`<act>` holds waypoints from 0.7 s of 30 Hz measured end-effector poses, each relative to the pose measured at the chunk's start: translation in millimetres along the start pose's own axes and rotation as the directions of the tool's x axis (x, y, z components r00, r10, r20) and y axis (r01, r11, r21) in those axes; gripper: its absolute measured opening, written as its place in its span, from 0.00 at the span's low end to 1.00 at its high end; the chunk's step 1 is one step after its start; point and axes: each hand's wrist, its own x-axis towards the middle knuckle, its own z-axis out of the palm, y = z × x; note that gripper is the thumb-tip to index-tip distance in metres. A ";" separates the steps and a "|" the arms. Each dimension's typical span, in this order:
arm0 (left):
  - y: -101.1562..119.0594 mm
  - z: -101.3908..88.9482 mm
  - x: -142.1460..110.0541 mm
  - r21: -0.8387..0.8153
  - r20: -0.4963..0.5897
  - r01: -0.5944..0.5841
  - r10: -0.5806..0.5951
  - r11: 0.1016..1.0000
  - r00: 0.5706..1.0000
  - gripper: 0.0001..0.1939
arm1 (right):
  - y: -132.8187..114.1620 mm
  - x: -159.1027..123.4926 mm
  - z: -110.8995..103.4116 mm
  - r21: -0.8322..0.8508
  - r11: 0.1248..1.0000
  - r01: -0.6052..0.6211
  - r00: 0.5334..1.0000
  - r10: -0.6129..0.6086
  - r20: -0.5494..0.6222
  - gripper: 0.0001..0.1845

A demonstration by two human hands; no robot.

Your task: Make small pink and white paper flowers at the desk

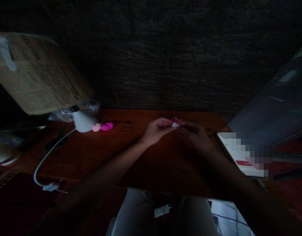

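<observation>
Above the middle of the wooden table, my left hand (157, 130) and my right hand (193, 132) meet fingertip to fingertip. Between them they pinch a small white crumpled piece (175, 125); its material is too dim to tell. Just behind the fingertips shows a dark pink frilly bit (176, 119), and whether it is joined to the white piece I cannot tell. Off to the left, a pale pink lump (97, 127) and a bright magenta crumpled lump (108, 126) lie side by side by the lamp's foot.
A lamp with a newsprint-patterned shade (42, 73) stands on the table (131, 154) at left, its white cord (39, 167) hanging over the front edge. Clear plastic (63, 114) lies behind it. A white-and-red box or book (233, 149) rests at right. A stone-patterned wall (151, 62) rises behind.
</observation>
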 end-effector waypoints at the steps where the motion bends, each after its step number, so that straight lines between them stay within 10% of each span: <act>1: 0.2 -0.2 0.1 -0.011 0.003 0.002 -0.002 1.000 1.000 0.17 | 0.2 0.4 0.3 0.008 1.000 0.000 1.000 -0.001 0.007 0.15; 21: -1.9 3.9 -3.0 -0.057 -0.031 0.021 -0.023 0.998 0.999 0.16 | 6.8 1.8 6.5 0.081 0.996 0.048 0.993 -0.038 -0.113 0.15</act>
